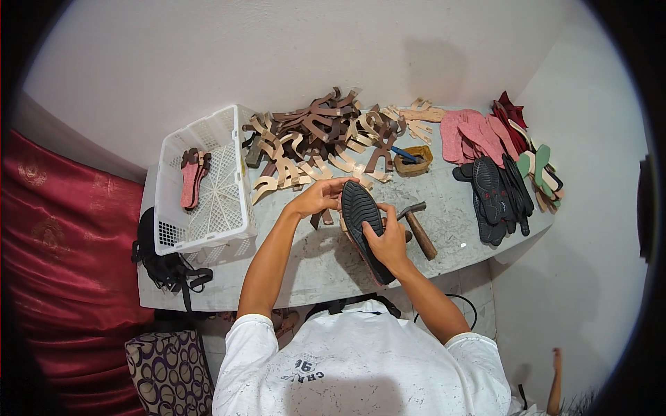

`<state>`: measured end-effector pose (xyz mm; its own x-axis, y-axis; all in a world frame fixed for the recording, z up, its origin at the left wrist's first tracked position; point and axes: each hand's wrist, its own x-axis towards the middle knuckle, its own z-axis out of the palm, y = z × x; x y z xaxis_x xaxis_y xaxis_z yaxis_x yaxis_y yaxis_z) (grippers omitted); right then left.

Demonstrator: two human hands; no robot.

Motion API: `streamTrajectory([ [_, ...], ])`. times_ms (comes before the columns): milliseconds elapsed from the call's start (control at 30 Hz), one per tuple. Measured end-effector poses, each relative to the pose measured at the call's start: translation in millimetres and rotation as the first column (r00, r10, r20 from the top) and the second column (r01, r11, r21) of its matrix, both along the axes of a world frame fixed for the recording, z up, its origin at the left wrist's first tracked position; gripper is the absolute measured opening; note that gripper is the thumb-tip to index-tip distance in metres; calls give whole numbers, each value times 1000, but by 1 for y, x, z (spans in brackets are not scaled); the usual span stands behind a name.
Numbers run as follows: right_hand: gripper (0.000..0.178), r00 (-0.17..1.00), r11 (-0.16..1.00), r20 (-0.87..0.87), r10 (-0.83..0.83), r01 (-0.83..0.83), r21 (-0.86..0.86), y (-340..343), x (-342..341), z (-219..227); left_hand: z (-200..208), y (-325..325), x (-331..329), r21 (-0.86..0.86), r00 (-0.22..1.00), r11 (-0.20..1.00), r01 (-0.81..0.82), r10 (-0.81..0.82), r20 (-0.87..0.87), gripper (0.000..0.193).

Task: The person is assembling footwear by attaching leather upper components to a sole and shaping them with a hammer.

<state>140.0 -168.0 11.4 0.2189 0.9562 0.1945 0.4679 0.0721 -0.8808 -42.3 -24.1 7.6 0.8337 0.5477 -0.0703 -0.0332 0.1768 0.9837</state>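
A sandal (362, 220) with a black, ridged sole is held above the table, its sole turned up and its toe end pointing away from me. My left hand (316, 199) grips it near the toe, fingers partly hidden behind the edge. My right hand (388, 244) is closed round the other side, thumb pressed on the sole. Beige strap pieces show at its left edge. Just right of my right hand lies a hammer (421, 234) with a wooden handle.
Brown and beige straps (322, 128) are heaped at the back. A white basket (239, 173) holds pink-topped pieces at left. A yellowish tub (420, 168) has a blue-handled tool in it. Pink insoles (472, 135) and black soles (491, 197) lie at right. A black bag (161, 260) hangs left.
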Motion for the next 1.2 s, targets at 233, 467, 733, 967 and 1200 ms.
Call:
streamTrajectory([
  [233, 40, 999, 1000, 39, 8, -8, 11, -1, -2, 5, -7, -1, 6, -33, 991, 993, -117, 114, -76, 58],
  [467, 40, 991, 995, 132, -16, 4, 97, 0, -1, 0, -3, -17, 27, 152, 959, 955, -254, 269, -89, 50],
  [733, 55, 866, 998, 499, 43, -58, 16, -6, 10, 14, -5, -17, 31, 244, 933, 925, -293, 332, -140, 49],
  [967, 63, 842, 994, 531, 97, -61, -86, -18, 12, 16, -8, -21, 30, 206, 935, 923, -324, 345, -77, 47],
  [1200, 70, 941, 988, 326, 95, -129, 85, -20, 19, -23, -13, -21, 33, 213, 941, 929, -303, 326, -86, 47],
])
